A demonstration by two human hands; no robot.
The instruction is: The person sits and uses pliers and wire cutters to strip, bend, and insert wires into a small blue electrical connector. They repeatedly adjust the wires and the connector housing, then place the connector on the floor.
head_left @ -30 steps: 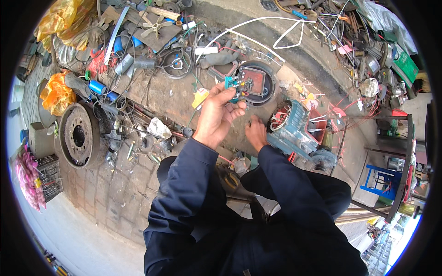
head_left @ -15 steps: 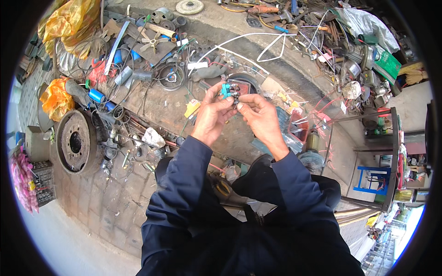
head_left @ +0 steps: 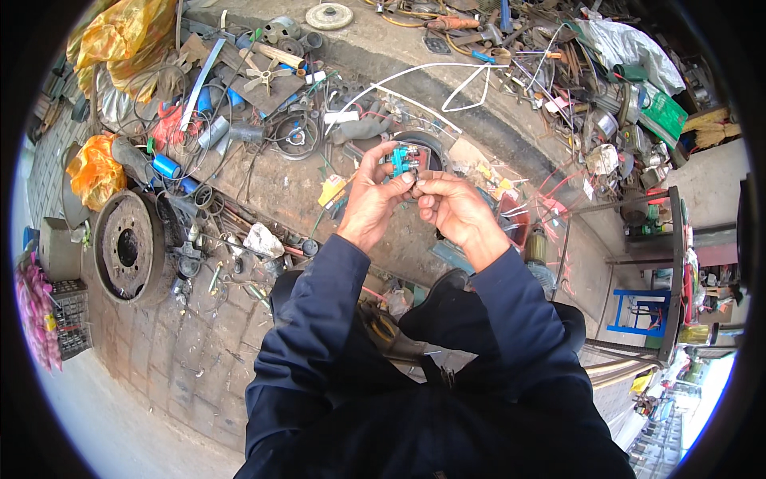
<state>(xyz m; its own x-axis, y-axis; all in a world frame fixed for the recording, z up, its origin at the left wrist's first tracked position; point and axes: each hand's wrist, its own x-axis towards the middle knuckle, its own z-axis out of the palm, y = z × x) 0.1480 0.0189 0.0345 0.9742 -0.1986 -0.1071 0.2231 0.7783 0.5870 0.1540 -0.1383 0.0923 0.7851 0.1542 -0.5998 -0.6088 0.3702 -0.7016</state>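
Between my two hands is a small teal block with metal terminals [head_left: 404,158], like an electrical part. My left hand [head_left: 373,199] grips it from the left, with the thumb along its lower edge. The fingers of my right hand [head_left: 456,209] are pinched at its lower right end, thumb and forefinger pressed together. What lies inside that pinch is too small to make out. Under and behind the hands sits a dark round basin [head_left: 435,142] with something reddish in it. A yellow piece [head_left: 331,190] lies on the ground just left of my left hand.
A rusty wheel rim [head_left: 128,247] stands at the left, near an orange plastic bag [head_left: 96,169]. Bent white strips [head_left: 415,106] lie beyond my hands. Scrap metal and a green box [head_left: 664,118] are heaped at the far right. A metal frame [head_left: 674,271] stands at the right.
My right fingers have curled in more tightly at the part's lower end. The teal block has shifted slightly to the right and turned a little. My left hand keeps its grip.
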